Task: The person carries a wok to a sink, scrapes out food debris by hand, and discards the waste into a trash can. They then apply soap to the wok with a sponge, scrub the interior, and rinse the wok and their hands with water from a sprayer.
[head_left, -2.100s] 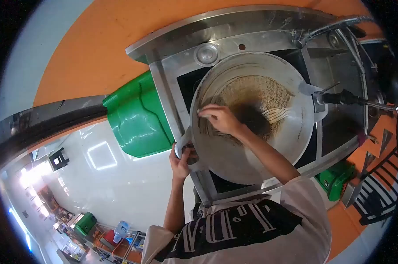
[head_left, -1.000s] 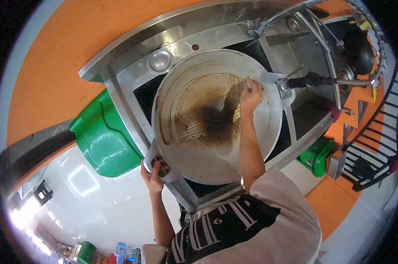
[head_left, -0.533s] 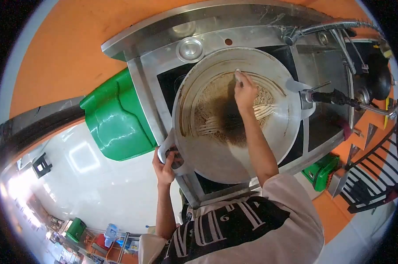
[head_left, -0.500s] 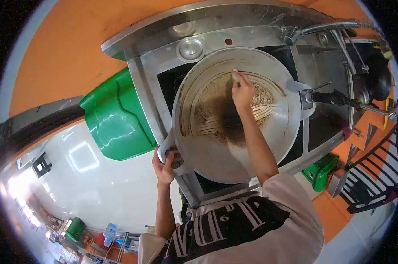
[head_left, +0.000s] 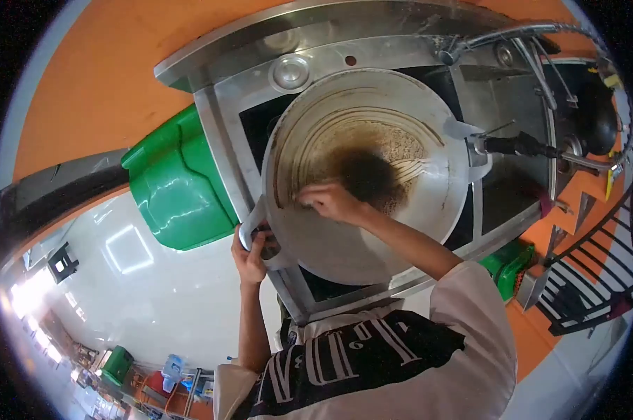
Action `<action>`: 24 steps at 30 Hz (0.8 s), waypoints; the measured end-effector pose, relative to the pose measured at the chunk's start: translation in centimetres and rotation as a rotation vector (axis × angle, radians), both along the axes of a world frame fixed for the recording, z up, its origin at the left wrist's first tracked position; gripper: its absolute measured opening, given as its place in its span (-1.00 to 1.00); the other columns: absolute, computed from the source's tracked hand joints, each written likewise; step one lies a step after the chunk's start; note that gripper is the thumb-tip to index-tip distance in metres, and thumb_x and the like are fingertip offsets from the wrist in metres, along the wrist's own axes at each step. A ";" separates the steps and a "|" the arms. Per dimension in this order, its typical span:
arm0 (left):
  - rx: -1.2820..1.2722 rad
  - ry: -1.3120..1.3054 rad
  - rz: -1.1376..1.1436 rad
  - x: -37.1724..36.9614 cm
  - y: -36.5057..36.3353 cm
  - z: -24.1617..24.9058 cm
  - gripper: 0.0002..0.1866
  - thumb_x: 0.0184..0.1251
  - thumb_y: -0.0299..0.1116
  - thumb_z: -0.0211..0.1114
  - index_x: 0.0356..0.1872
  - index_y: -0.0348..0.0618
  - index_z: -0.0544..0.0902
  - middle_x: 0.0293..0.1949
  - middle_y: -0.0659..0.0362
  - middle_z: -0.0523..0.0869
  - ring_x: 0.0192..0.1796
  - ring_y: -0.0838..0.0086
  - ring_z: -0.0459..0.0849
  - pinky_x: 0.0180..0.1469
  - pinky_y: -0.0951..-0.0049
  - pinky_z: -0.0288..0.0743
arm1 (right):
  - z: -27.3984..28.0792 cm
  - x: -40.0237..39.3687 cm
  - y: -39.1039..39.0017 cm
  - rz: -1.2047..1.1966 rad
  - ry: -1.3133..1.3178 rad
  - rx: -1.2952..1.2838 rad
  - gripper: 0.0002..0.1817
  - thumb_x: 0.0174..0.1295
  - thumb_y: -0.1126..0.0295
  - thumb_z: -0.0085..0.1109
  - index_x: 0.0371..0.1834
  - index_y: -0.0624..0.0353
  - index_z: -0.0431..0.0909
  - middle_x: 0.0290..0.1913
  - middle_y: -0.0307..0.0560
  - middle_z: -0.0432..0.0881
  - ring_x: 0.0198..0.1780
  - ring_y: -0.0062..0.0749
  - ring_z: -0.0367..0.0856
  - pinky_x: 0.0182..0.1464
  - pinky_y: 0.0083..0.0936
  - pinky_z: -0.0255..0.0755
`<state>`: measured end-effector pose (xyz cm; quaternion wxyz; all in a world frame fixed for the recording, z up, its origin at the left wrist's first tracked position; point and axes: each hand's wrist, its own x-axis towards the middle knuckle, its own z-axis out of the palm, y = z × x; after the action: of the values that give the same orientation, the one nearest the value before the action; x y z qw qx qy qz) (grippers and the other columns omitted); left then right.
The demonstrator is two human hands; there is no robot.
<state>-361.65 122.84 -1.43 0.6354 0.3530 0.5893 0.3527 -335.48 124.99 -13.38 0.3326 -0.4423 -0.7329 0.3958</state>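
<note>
Across shirt (head_left: pixel 470 364), white lettering (head_left: pixel 400 344); left hand (head_left: pixel 249 259) gripping handle (head_left: pixel 250 224), right hand (head_left: pixel 332 202) inside pan (head_left: pixel 334 250)

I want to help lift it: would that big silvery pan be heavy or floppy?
The pan is probably heavy: it's wide, with two handles. Its metal-looking wall is likely stiff. With the left hand gripping one handle, it might slide less.

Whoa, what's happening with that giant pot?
A person has both hands at the big metal pot. The left hand holds the handle on its left side. The right hand is down inside, fingers bent, near the wall on that same side; it's too blurry to tell what it might be holding. The inside is messy: a dark patch at the bottom, with brown marks around it.
</note>
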 end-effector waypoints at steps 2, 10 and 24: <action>0.031 0.031 0.014 0.1 0.1 -0.3 -0.70 0.50 -0.41 0.23 0.12 -0.39 0.56 -0.09 0.03 0.76 -0.20 0.39 0.77 -0.21 0.42 0.68 | 1.3 1.4 -1.6 0.094 0.073 -0.180 -0.67 0.12 0.72 0.20 -0.08 0.21 0.77 -0.02 0.02 0.78 -0.03 -0.12 0.79 0.00 -0.33 0.68; 0.042 0.027 0.037 0.3 -0.1 -0.3 -0.73 0.50 -0.42 0.22 0.10 -0.38 0.57 -0.07 0.02 0.74 -0.16 0.41 0.75 -0.21 0.41 0.70 | 0.5 17.4 -3.1 -1.047 -0.132 -0.127 -0.67 0.16 0.68 0.20 -0.02 0.23 0.76 -0.03 0.08 0.78 0.03 -0.11 0.75 0.10 -0.31 0.60; 0.088 0.057 0.030 0.7 0.0 -0.1 -0.67 0.47 -0.37 0.26 0.12 -0.37 0.55 -0.19 0.05 0.77 -0.30 0.42 0.74 -0.23 0.43 0.63 | -2.3 8.4 4.4 -0.833 -0.481 0.029 -0.60 0.04 0.66 0.17 -0.03 0.15 0.73 -0.01 0.09 0.67 -0.06 0.11 0.69 0.00 -0.15 0.63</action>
<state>-360.92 122.84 -1.57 0.5967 0.3817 0.5963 0.3777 -327.05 129.35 -15.71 0.2902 -0.7726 -0.5548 0.1051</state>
